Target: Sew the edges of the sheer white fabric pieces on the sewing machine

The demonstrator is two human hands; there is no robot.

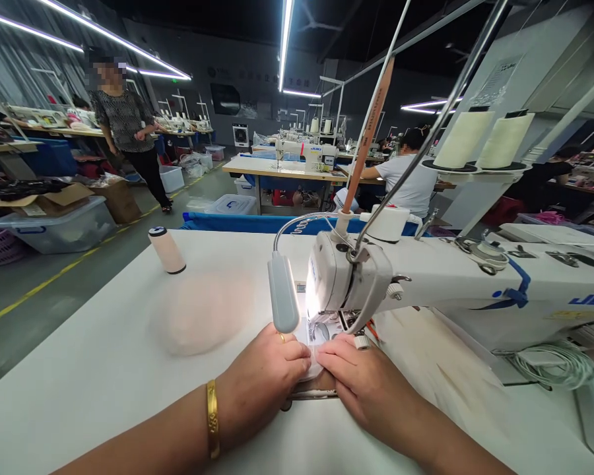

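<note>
Nearest, the left hand [267, 369] with a gold bracelet [212, 419] and the right hand [371, 379] both press with bent fingers on a small pale piece of fabric [311, 369], which lies just before the needle area of the white sewing machine [351, 267], but whether the fingers also pinch it, I cannot tell. To the left of this machine are a blurred heap of pale pink material [208, 313] and, farther, a light pink thread cone [167, 251] with black ends; beyond the machine, a person in a white shirt [406, 175] is sitting, and a person in a patterned top [123, 125] stands far on its left.
</note>
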